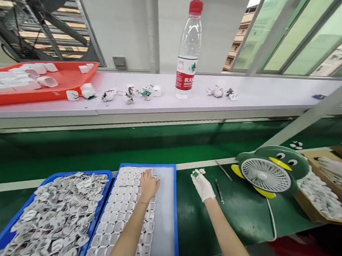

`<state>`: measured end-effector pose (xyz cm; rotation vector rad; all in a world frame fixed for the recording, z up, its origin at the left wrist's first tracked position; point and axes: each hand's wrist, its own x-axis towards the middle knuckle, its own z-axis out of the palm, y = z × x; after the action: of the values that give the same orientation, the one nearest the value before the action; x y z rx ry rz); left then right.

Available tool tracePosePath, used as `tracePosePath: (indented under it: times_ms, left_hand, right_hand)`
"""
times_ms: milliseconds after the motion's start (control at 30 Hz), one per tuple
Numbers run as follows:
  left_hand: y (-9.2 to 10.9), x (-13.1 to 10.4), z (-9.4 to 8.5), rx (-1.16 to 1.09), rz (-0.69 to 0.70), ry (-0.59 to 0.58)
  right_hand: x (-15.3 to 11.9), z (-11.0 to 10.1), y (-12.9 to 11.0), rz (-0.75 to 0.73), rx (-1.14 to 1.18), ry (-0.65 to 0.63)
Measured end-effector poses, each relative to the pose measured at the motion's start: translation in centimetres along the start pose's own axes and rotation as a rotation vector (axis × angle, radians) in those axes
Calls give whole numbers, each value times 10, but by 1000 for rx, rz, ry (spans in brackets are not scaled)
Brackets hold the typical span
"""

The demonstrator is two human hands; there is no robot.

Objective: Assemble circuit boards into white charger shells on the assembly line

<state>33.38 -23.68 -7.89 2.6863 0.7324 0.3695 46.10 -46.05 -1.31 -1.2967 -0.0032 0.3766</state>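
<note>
My bare left hand (149, 186) reaches over the far end of a blue tray (174, 204) lined with rows of small white plastic housings (123, 197). Its fingers are apart and rest on the housings there; whether one is gripped I cannot make out. To the right, over the green bench, my right hand (204, 187) wears a white glove. Between its fingertips is a small green circuit board (195, 174), with a small white piece beside it. Tweezers (219, 191) lie just right of that hand, and a thin metal tool (223, 170) lies farther back.
At left, a second blue tray (108, 174) is heaped with white wired parts (60, 214). A green penguin-shaped fan (266, 174) stands at right, near a cardboard box (307, 206) of white parts. The shelf above bears a water bottle (188, 56) and a red tray (73, 79).
</note>
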Motion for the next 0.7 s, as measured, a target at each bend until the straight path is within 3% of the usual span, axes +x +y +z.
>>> tracePosePath:
  times_ms: [167,333,500,700]
  left_hand:
    - [16,15,-9,-188,9,31]
    - [50,11,-48,-499,36,55]
    - [80,-47,-101,-861,51,1]
    - [88,-129,-145,-1061,-38,8]
  right_hand:
    - [-32,-23,-7,41,262,-19]
    - [-82,-26,-29,61,400,-95]
    - [-129,-12,-51,107,406,-230]
    - [-165,18,-56,126,347,-233]
